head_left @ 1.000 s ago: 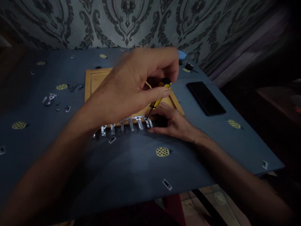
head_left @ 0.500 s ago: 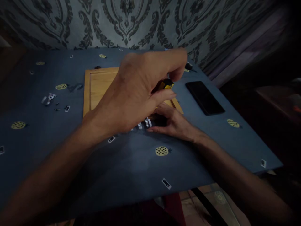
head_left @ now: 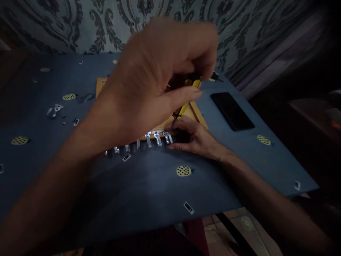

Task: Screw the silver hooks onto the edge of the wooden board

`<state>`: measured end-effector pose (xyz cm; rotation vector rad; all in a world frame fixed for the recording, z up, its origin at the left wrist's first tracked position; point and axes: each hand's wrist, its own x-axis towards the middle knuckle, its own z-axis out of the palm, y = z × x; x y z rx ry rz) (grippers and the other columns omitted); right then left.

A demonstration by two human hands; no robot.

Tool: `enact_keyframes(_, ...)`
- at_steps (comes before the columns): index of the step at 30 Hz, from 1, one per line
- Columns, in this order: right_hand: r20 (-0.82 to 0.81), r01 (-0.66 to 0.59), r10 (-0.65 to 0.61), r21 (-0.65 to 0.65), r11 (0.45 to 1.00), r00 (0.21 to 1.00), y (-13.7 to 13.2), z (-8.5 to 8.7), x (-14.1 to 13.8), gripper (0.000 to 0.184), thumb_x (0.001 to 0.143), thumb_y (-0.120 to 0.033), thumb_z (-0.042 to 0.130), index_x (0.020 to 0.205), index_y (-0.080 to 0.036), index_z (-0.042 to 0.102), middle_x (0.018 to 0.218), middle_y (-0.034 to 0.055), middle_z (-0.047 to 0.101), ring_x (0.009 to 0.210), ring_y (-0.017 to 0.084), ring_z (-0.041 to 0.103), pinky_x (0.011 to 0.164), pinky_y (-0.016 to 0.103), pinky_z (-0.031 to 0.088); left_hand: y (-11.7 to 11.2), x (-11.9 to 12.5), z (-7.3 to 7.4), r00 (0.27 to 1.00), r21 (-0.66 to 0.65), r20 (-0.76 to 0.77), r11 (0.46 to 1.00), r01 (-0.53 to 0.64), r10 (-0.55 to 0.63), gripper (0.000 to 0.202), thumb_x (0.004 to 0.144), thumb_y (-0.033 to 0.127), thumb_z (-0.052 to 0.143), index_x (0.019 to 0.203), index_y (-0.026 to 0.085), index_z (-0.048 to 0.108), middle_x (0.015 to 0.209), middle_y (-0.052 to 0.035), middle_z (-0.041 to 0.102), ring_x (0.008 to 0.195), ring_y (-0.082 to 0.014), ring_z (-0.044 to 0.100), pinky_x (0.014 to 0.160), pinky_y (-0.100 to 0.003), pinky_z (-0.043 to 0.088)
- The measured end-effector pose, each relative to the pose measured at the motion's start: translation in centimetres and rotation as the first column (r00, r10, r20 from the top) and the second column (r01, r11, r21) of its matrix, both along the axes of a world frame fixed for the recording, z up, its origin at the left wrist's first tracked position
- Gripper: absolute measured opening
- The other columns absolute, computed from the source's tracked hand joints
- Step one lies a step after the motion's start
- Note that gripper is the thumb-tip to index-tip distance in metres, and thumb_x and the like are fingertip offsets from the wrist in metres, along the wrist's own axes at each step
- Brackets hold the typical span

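Observation:
My left hand (head_left: 157, 78) is raised over a wooden board (head_left: 197, 115), its fingers closed around the yellow-and-black handle of a screwdriver (head_left: 183, 108). The screwdriver leans with its tip pointing down at the board's near edge. Along that edge lies a metal hook rail (head_left: 157, 138) with several silvery hooks hanging over the front. My right hand (head_left: 195, 138) grips the right end of this rail, thumb by the last hook and fingertips above it, close to the screwdriver tip. Shadow hides what lies between those fingers. My left forearm covers much of the board.
A black phone (head_left: 232, 111) lies right of the board. To the left are a loose metal hook (head_left: 55, 110) and several small screws (head_left: 64, 123). The blue patterned tablecloth (head_left: 149, 199) ends at the front edge, and a patterned wall (head_left: 106, 28) rises behind.
My left hand has risen, and more of the screwdriver and the row of hooks now shows. The right hand has stayed almost where it was.

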<state>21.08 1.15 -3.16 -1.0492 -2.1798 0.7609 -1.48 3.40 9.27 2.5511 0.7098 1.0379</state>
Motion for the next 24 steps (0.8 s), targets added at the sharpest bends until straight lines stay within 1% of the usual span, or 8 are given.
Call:
enact_keyframes(3, -0.003, -0.018, 0.018, 0.007, 1.000, 1.000, 0.1, -0.2, 0.2, 0.039, 0.081, -0.051, 0.082, 0.106, -0.023, 0.070, 0.106, 0.0083, 0.071, 0.102, 0.027, 0.064, 0.089, 0.043, 0.053, -0.1, -0.3, 0.5, 0.999, -0.001, -0.038, 0.999, -0.037, 0.037, 0.012, 0.090, 0.013, 0.065, 0.098, 0.021, 0.069, 0.101, 0.0059, 0.076, 0.098, -0.0137, 0.072, 0.084, -0.031, 0.060)
enact_keyframes(6, -0.007, -0.015, 0.015, 0.017, 1.000, 1.000, 0.1, -0.3, 0.2, 0.040, 0.081, -0.050, 0.082, 0.108, -0.023, 0.070, 0.107, 0.0081, 0.071, 0.103, 0.027, 0.064, 0.089, 0.043, 0.053, -0.3, 0.1, 0.4, 0.998, 0.014, -0.047, 0.999, -0.051, 0.052, 0.009, 0.089, 0.012, 0.069, 0.094, 0.018, 0.070, 0.094, 0.0027, 0.076, 0.089, -0.0141, 0.072, 0.078, -0.030, 0.059)
enact_keyframes(8, -0.012, -0.010, 0.010, 0.023, 1.000, 1.000, 0.0, -0.4, 0.1, 0.040, 0.081, -0.050, 0.083, 0.106, -0.023, 0.070, 0.105, 0.0074, 0.071, 0.100, 0.026, 0.064, 0.087, 0.042, 0.054, -0.4, 0.5, 0.1, 0.998, -0.008, -0.046, 0.999, -0.039, 0.039, 0.007, 0.088, 0.011, 0.071, 0.093, 0.016, 0.071, 0.089, 0.0008, 0.074, 0.083, -0.0142, 0.069, 0.076, -0.030, 0.057)
enact_keyframes(11, -0.014, 0.002, -0.001, 0.011, 1.000, 1.000, -0.1, -0.3, 0.0, 0.040, 0.081, -0.051, 0.082, 0.106, -0.023, 0.070, 0.106, 0.0069, 0.071, 0.099, 0.025, 0.064, 0.089, 0.042, 0.054, -0.4, 1.1, -0.3, 0.999, -0.057, -0.040, 0.998, -0.025, 0.023, 0.009, 0.086, 0.010, 0.073, 0.093, 0.016, 0.071, 0.086, 0.0004, 0.072, 0.081, -0.0140, 0.067, 0.075, -0.030, 0.056)
enact_keyframes(15, 0.007, 0.009, -0.009, -0.006, 1.000, 1.000, -0.1, -0.1, 0.0, 0.042, 0.081, -0.054, 0.081, 0.106, -0.023, 0.069, 0.105, 0.0069, 0.070, 0.098, 0.025, 0.065, 0.090, 0.043, 0.055, -0.3, 1.1, -0.6, 0.999, -0.092, -0.033, 0.996, -0.015, 0.012, 0.012, 0.087, 0.009, 0.070, 0.089, 0.021, 0.069, 0.090, 0.0018, 0.074, 0.084, -0.0153, 0.068, 0.074, -0.032, 0.058)
enact_keyframes(18, 0.015, 0.015, -0.015, -0.009, 1.000, 1.000, -0.1, 0.0, 0.0, 0.042, 0.081, -0.055, 0.080, 0.106, -0.023, 0.069, 0.105, 0.0070, 0.070, 0.099, 0.026, 0.064, 0.090, 0.043, 0.055, -0.1, 1.0, -0.9, 0.999, -0.105, -0.036, 0.994, -0.004, 0.000, 0.010, 0.090, 0.016, 0.065, 0.089, 0.025, 0.069, 0.094, 0.0017, 0.075, 0.089, -0.0178, 0.069, 0.076, -0.034, 0.059)
enact_keyframes(20, 0.011, 0.013, -0.013, -0.020, 1.000, 1.000, -0.2, 0.1, 0.0, 0.043, 0.082, -0.056, 0.080, 0.106, -0.023, 0.069, 0.105, 0.0072, 0.070, 0.099, 0.026, 0.065, 0.089, 0.043, 0.055, -0.1, 1.0, -1.0, 0.999, -0.111, -0.038, 0.994, -0.009, 0.005, 0.007, 0.090, 0.018, 0.065, 0.089, 0.025, 0.068, 0.094, 0.0007, 0.074, 0.088, -0.0182, 0.069, 0.077, -0.034, 0.059)
enact_keyframes(24, 0.015, 0.014, -0.013, -0.036, 0.999, 1.000, -0.2, -0.1, 0.1, 0.043, 0.082, -0.054, 0.080, 0.108, -0.022, 0.069, 0.105, 0.0076, 0.071, 0.101, 0.027, 0.065, 0.089, 0.044, 0.055, -0.1, 1.1, -1.1, 1.000, -0.146, -0.031, 0.989, -0.001, -0.004, 0.008, 0.089, 0.015, 0.066, 0.088, 0.023, 0.066, 0.094, 0.0007, 0.074, 0.090, -0.0187, 0.070, 0.078, -0.034, 0.059)
